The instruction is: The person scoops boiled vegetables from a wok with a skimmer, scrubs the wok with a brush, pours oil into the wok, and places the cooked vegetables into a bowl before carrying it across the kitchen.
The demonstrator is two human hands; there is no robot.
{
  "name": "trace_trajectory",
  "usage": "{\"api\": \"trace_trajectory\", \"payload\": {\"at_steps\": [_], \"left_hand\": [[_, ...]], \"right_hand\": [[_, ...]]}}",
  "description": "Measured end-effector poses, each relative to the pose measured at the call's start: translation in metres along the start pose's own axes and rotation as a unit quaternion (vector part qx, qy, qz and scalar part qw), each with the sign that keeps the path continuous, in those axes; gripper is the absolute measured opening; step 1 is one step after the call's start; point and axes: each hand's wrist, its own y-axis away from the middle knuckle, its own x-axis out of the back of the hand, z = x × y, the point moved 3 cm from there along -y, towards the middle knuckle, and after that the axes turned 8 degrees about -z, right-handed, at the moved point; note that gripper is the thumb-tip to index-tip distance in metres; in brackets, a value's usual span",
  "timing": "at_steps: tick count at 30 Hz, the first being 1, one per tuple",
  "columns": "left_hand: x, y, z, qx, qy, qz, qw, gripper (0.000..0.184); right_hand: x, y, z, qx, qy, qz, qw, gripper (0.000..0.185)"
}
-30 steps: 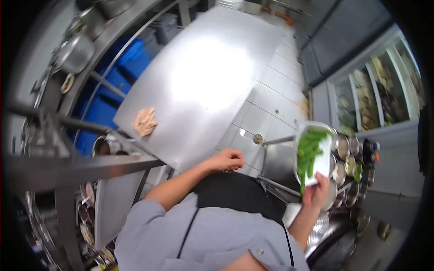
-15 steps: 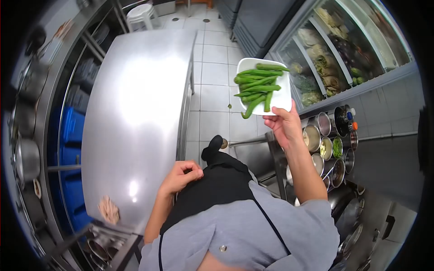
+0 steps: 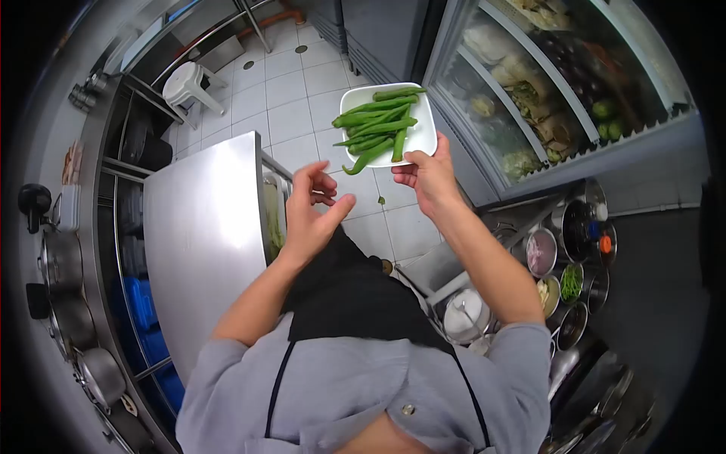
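A white square dish (image 3: 421, 140) is held out in front of me by my right hand (image 3: 429, 175), thumb on its near rim and fingers beneath. Several green okra pods (image 3: 378, 125) lie across the dish, and a curved one hangs over its near left edge. My left hand (image 3: 311, 212) is raised to the left of the dish and below it in view, apart from it. Its fingers are bent and spread from the thumb, with nothing between them.
A steel table (image 3: 200, 204) stands at my left, with greens on a shelf under its edge. To the right is a glass-front fridge (image 3: 522, 83) of vegetables. Several ingredient pots (image 3: 541, 252) sit lower right. A white stool (image 3: 189, 87) stands on the tiled floor (image 3: 291, 121).
My left hand has risen from beside the apron toward the dish and its fingers have opened. The dish of okra has shifted left in view. My view has turned and moved along the table.
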Motion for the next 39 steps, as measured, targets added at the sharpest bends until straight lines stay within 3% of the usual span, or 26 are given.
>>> {"api": "trace_trajectory", "payload": {"at_steps": [3,7,8,11,12,13,15,18,21,24,27,29,33,39], "left_hand": [[0.000,-0.063,-0.029,0.068,0.038,-0.020,0.997,0.069],[0.021,-0.135,-0.082,0.067,0.139,-0.026,0.988,0.057],[0.026,-0.151,-0.093,0.048,0.155,-0.004,0.987,0.040],[0.042,-0.191,-0.133,0.109,0.193,-0.043,0.974,0.027],[0.045,-0.205,-0.137,0.075,0.195,-0.042,0.977,0.021],[0.054,-0.220,-0.135,0.045,0.128,-0.074,0.988,0.025],[0.071,-0.243,-0.146,0.105,0.185,-0.064,0.975,0.028],[0.103,-0.279,-0.167,0.117,0.182,-0.045,0.975,0.032],[0.121,-0.304,-0.177,0.048,0.204,-0.021,0.978,0.035],[0.134,-0.325,-0.195,0.051,0.210,0.056,0.975,0.036],[0.142,-0.337,-0.205,0.075,0.302,0.123,0.942,0.030],[0.155,-0.340,-0.220,0.106,0.284,0.167,0.938,0.022],[0.181,-0.336,-0.235,0.171,0.242,0.283,0.912,0.034],[0.204,-0.286,-0.250,0.204,0.302,0.469,0.805,0.040]], "right_hand": [[-0.006,-0.042,-0.004,0.006,-0.011,0.008,1.000,0.065],[-0.013,-0.094,0.004,0.007,-0.042,0.026,0.999,0.063],[-0.017,-0.106,0.003,0.003,-0.050,0.042,0.998,0.063],[-0.034,-0.146,0.006,0.009,-0.041,0.062,0.997,0.060],[-0.039,-0.161,0.003,0.016,-0.023,0.057,0.998,0.059],[-0.043,-0.176,-0.002,0.025,-0.006,0.048,0.999,0.057],[-0.051,-0.213,-0.011,0.008,-0.003,0.040,0.999,0.055],[-0.069,-0.272,-0.026,-0.039,0.017,-0.032,0.999,0.053],[-0.087,-0.326,-0.038,-0.035,0.021,-0.053,0.998,0.053],[-0.112,-0.381,-0.053,-0.060,0.048,-0.123,0.990,0.048],[-0.141,-0.434,-0.062,-0.055,0.060,-0.178,0.981,0.046],[-0.166,-0.474,-0.069,-0.087,0.101,-0.244,0.961,0.046],[-0.222,-0.535,-0.082,-0.107,0.154,-0.347,0.919,0.047],[-0.341,-0.569,-0.045,-0.242,0.232,-0.537,0.774,0.050]]}}
